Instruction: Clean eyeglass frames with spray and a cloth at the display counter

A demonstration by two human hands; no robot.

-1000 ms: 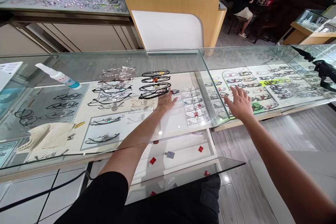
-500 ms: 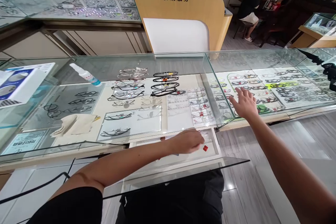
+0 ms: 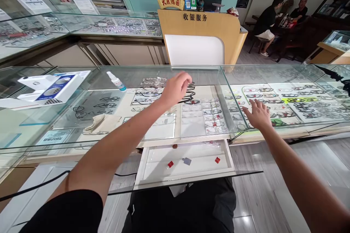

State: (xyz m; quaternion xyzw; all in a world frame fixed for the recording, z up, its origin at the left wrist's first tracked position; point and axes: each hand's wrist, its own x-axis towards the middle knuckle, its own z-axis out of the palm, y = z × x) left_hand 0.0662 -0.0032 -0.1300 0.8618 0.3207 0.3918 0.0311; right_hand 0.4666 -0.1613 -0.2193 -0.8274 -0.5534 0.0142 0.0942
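The left hand (image 3: 177, 87) is curled over the tabletop (image 3: 191, 129), partly hiding the black glasses (image 3: 188, 98) just beside it; whether it grips anything, I cannot tell. The right hand (image 3: 257, 113) is spread open, palm down, farther right. For neat handling, a light hold at the edges seems best, keeping the row straight and the sleeve clear of the open drawer (image 3: 229, 154).

Blk specs (image 3: 188, 98), wht drawer (image 3: 202, 154)
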